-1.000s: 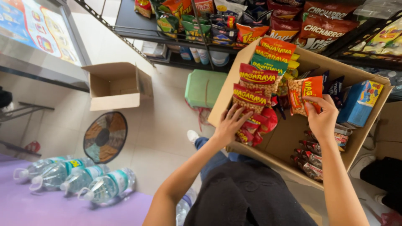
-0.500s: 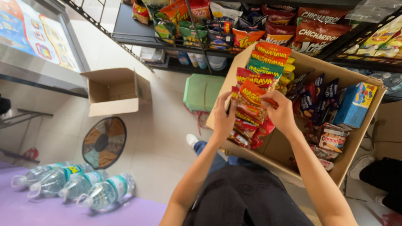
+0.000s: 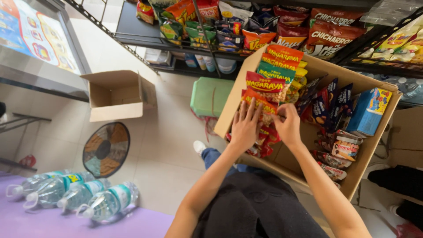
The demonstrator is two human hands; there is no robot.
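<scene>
A large cardboard box (image 3: 371, 150) rests on my lap, filled with snack packets. A row of red, orange and green snack packets (image 3: 269, 83) stands along its left side. My left hand (image 3: 245, 125) lies flat, fingers apart, against the lower packets of that row. My right hand (image 3: 288, 124) presses on an orange snack packet (image 3: 261, 105) at the front of the row, fingers curled on it. Dark blue packets (image 3: 328, 103), a blue carton (image 3: 369, 111) and small brown-and-white jars (image 3: 344, 149) fill the box's right side.
Black metal shelves (image 3: 132, 39) with more snack bags stand beyond the box. An open cardboard box (image 3: 118, 94), a green plastic stool (image 3: 210, 97) and a floor fan (image 3: 106, 149) sit on the tiled floor. Several water bottles (image 3: 75, 196) lie on a purple surface at lower left.
My right hand has carried the orange packet from the box's middle to the left row and pressed it in. My left hand stayed on that row, sliding slightly up.
</scene>
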